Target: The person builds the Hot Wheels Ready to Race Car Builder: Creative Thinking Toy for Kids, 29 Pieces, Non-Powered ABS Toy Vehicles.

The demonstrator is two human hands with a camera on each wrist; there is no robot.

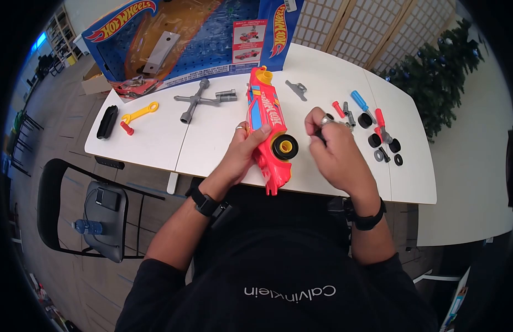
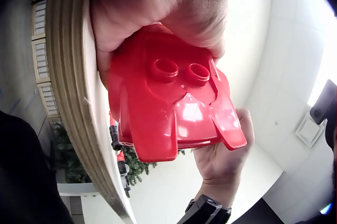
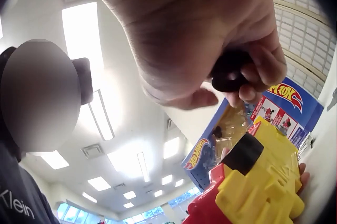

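Note:
A red toy car (image 1: 270, 119) is tipped on its side over the table's front edge, gripped by my left hand (image 1: 241, 154). One black wheel (image 1: 284, 147) with a yellow centre sits on its upper side near the closer end; a bare yellow hub (image 1: 266, 77) shows at the far end. My right hand (image 1: 342, 155), just right of the car, pinches a small round black wheel (image 3: 229, 70) in curled fingers. In the right wrist view the car's yellow underside (image 3: 263, 182) faces the camera. The left wrist view shows the car's red end (image 2: 179, 98) beneath the palm.
Right on the table (image 1: 212, 149) lie a blue-handled screwdriver (image 1: 360, 101), a red-handled tool (image 1: 380, 122) and several black wheels (image 1: 374, 140). A grey cross wrench (image 1: 196, 101), yellow wrench (image 1: 140, 113) and red bolt (image 1: 127, 128) lie left. A Hot Wheels box (image 1: 212, 71) stands behind.

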